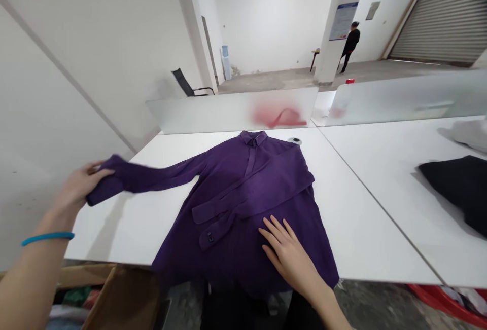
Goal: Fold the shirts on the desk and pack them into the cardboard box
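Note:
A purple long-sleeved shirt lies spread on the white table, its collar toward the far side and its hem over the near edge. One sleeve is folded across the front, its buttoned cuff near the middle. At the left, my left hand pinches the cuff of the other sleeve and holds it raised, stretched out sideways. A blue band circles that wrist. My right hand rests on the lower front of the shirt with its fingers spread, just below the folded sleeve.
A frosted divider runs along the back of the white table. Black cloth lies at the right. A cardboard box with clothes stands below left, a red basin below right. A person stands far off.

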`<state>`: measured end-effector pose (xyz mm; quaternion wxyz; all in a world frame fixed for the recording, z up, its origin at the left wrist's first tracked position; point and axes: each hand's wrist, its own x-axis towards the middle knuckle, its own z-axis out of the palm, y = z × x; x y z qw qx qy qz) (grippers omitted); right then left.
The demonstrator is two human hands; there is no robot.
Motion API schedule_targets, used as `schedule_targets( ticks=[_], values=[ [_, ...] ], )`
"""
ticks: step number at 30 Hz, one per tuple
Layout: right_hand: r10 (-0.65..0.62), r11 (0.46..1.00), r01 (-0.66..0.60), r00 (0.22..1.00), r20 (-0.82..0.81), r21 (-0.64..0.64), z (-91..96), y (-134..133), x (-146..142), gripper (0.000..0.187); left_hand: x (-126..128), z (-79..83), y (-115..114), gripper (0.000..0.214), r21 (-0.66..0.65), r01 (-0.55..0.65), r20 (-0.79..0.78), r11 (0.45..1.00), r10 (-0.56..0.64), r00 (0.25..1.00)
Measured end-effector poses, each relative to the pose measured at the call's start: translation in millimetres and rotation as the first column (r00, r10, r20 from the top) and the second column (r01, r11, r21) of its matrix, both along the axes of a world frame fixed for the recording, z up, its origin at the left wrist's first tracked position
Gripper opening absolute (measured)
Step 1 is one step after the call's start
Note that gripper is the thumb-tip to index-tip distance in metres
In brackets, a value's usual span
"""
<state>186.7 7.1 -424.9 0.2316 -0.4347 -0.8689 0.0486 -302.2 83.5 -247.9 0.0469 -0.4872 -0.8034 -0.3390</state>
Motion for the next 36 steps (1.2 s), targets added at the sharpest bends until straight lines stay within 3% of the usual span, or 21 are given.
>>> schedule_targets(
  ticks=[2,3,5,6,7,9,11,13,16,19,22,24,28,33,36],
  values=[
    [-0.002,1.000,0.002,1.000,0.001,-0.007,0.1,1,0,0.038,39,29.4,-3,0.081,0.072,0.249,0.263,0.966,-0.259,0.929],
    [-0.002,1.000,0.002,1.000,0.003,-0.009,0.3,1,1,0.037,59,41.5,-8,0.083,0.097,0.432,0.317,0.897,-0.439,0.841],
    [-0.002,1.000,0.002,1.000,0.006,-0.012,0.8,1,1,0.037,92,56.2,-18,0.085,0.096,0.717,0.318,0.690,-0.704,0.635],
    [-0.004,1.000,0.004,1.000,0.004,-0.013,1.2,1,1,0.037,105,57.8,-22,0.083,0.048,0.788,0.281,0.614,-0.765,0.579],
    [-0.005,1.000,0.005,1.000,0.000,-0.014,1.6,1,1,0.037,115,55.4,-24,0.079,-0.022,0.813,0.231,0.582,-0.788,0.571],
    [-0.008,1.000,0.008,1.000,-0.014,-0.018,2.5,1,0,0.038,128,39.9,-21,0.068,-0.170,0.765,0.101,0.621,-0.761,0.640],
    [-0.011,1.000,0.011,0.999,-0.031,-0.023,3.4,-1,-1,0.038,136,14.0,-10,0.061,-0.256,0.704,-0.013,0.663,-0.730,0.683],
    [-0.014,1.000,0.012,0.998,-0.065,-0.025,3.9,-2,-1,0.036,144,-16.9,5,0.056,-0.301,0.703,-0.064,0.645,-0.749,0.660],
    [-0.019,1.000,0.016,0.988,-0.156,-0.022,3.0,-3,1,0.031,157,-64.8,27,0.050,-0.354,0.739,-0.084,0.573,-0.807,0.585],
    [-0.212,0.972,0.232,0.925,-0.315,0.026,-1.0,-2,5,0.029,166,-109.8,46,0.041,-0.350,0.746,-0.117,0.567,-0.816,0.566],
    [-0.479,0.853,0.521,0.766,-0.428,-0.023,-6.4,-1,7,0.028,167,-147.4,61,0.035,-0.245,0.724,-0.149,0.645,-0.763,0.629],
    [-0.553,0.816,0.570,0.720,-0.419,-0.098,-9.0,0,6,0.029,164,-165.3,68,0.034,-0.155,0.717,-0.145,0.680,-0.734,0.664],
    [-0.593,0.801,0.570,0.711,-0.378,-0.185,-9.5,8,9,0.038,157,-179.9,75,0.039,-0.101,0.720,-0.097,0.687,-0.727,0.680],
    [-0.631,0.766,0.611,0.653,-0.418,-0.202,-6.5,44,44,0.054,152,-172.6,73,0.034,-0.065,0.700,-0.079,0.711,-0.703,0.707],
    [-0.595,0.799,0.576,0.714,-0.370,-0.174,-7.0,68,62,0.058,149,-167.8,71,0.030,-0.069,0.696,-0.055,0.715,-0.699,0.713]
  ],
)
